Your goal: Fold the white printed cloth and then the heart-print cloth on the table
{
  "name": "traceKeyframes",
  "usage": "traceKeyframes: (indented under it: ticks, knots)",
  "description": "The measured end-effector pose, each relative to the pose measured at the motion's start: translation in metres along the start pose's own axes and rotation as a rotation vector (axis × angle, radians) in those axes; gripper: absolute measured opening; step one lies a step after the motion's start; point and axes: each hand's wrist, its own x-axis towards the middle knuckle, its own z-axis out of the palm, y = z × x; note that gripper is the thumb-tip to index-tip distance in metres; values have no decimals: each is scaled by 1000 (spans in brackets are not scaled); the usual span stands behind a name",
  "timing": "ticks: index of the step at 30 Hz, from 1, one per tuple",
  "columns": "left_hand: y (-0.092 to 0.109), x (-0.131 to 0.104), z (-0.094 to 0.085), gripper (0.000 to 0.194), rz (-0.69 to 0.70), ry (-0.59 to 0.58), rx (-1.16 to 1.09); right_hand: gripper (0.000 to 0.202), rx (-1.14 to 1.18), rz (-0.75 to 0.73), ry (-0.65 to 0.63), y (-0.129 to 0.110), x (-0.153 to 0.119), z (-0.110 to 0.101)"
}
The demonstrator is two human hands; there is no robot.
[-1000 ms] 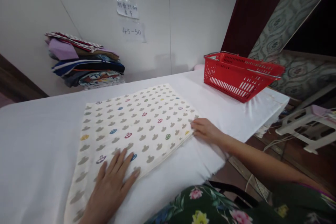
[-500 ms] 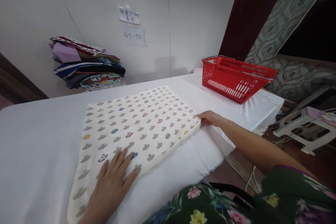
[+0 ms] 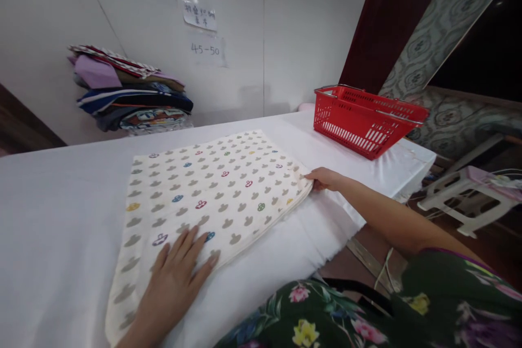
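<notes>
A cream cloth point(image 3: 228, 190) with a grey, red, blue, green and yellow mushroom-like print lies folded in layers on the white-covered table. My left hand point(image 3: 175, 277) rests flat on its near left part, fingers spread. At the cloth's right corner, my right hand point(image 3: 324, 179) pinches the edge between thumb and fingers. The layers show along the near edge between my two hands.
A red plastic basket point(image 3: 362, 122) stands at the table's back right. Folded clothes point(image 3: 134, 95) are stacked at the back left by the wall. Beyond the table's right end is a white stool point(image 3: 473, 193). Paper notes point(image 3: 206, 49) hang on the wall.
The camera view has shifted slightly. Both hands keep their places on the cloth, and the cloth's right corner by my right hand looks slightly raised.
</notes>
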Motion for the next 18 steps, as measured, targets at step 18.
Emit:
traceKeyframes:
  ticks: [18]
  knots:
    - [-2,3,-30,48,-103,-220,-186,16,-636,-87,179,13,-6,4]
